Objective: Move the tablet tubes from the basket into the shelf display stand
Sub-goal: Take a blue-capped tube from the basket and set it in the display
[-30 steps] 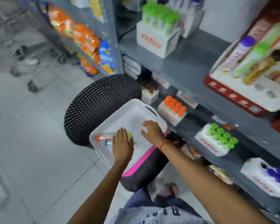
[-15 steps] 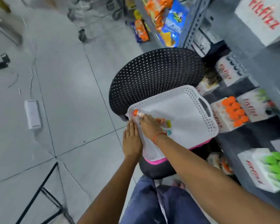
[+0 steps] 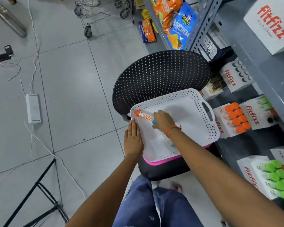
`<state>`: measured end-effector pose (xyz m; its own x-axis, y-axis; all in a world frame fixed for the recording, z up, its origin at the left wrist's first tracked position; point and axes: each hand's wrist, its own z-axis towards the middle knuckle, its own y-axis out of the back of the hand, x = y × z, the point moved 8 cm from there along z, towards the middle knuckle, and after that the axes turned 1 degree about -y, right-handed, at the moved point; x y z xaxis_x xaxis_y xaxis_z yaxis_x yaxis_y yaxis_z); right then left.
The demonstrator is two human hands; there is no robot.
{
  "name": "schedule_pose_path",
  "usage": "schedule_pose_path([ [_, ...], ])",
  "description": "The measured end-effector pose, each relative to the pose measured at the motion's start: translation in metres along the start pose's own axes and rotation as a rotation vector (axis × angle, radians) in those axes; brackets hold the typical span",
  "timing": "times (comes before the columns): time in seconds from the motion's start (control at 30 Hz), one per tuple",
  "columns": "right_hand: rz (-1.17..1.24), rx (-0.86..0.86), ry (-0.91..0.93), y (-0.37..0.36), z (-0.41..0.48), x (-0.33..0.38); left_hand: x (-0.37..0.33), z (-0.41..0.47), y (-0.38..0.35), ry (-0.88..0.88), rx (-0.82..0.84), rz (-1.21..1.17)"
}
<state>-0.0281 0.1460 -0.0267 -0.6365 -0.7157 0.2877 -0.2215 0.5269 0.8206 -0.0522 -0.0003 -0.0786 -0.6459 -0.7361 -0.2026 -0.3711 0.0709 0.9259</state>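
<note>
A white perforated basket point(image 3: 203, 128) rests on a black chair's seat. My right hand point(image 3: 163, 121) is inside it, closed on an orange-capped tablet tube point(image 3: 143, 115) near the basket's far left corner; a blue-capped tube point(image 3: 154, 122) pokes out under the same fingers. Another tube point(image 3: 170, 142) lies partly hidden under my right forearm. My left hand point(image 3: 132, 139) lies flat against the basket's left rim, fingers together. On the lower shelf to the right stand white display stands: one with orange-capped tubes point(image 3: 236, 118), one with green-capped tubes point(image 3: 275, 179), and one with empty holes point(image 3: 239, 74).
The black perforated chair back point(image 3: 159, 76) rises behind the basket. Grey shelving point(image 3: 261, 66) runs along the right with snack bags point(image 3: 180, 25) further up. A white power strip point(image 3: 33, 108) with cables and a black tripod leg point(image 3: 39, 190) lie on the tiled floor left.
My right hand moved from the basket's middle to its left side and closed on the orange-capped tube. My left hand shifted from inside the basket to its left rim. The view tilted down.
</note>
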Motion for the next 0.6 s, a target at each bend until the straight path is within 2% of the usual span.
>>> schedule_pose_path([
  [0.1,0.079,-0.036,-0.016,0.021,-0.007,-0.012,0.0,0.0,0.001,0.01,0.008,0.015],
  [0.27,0.226,0.029,-0.14,0.038,-0.036,-0.05,-0.014,-0.005,0.015,-0.012,-0.025,0.112],
  [0.37,0.226,0.055,-0.176,0.046,-0.066,-0.069,-0.04,-0.003,0.025,-0.114,-0.073,0.111],
  [0.47,0.247,-0.054,-0.264,0.075,-0.113,-0.096,-0.087,-0.001,0.044,-0.244,-0.145,0.107],
  [0.6,0.288,-0.297,-0.347,0.134,-0.201,-0.138,-0.17,0.003,0.075,-0.451,-0.222,0.054],
])
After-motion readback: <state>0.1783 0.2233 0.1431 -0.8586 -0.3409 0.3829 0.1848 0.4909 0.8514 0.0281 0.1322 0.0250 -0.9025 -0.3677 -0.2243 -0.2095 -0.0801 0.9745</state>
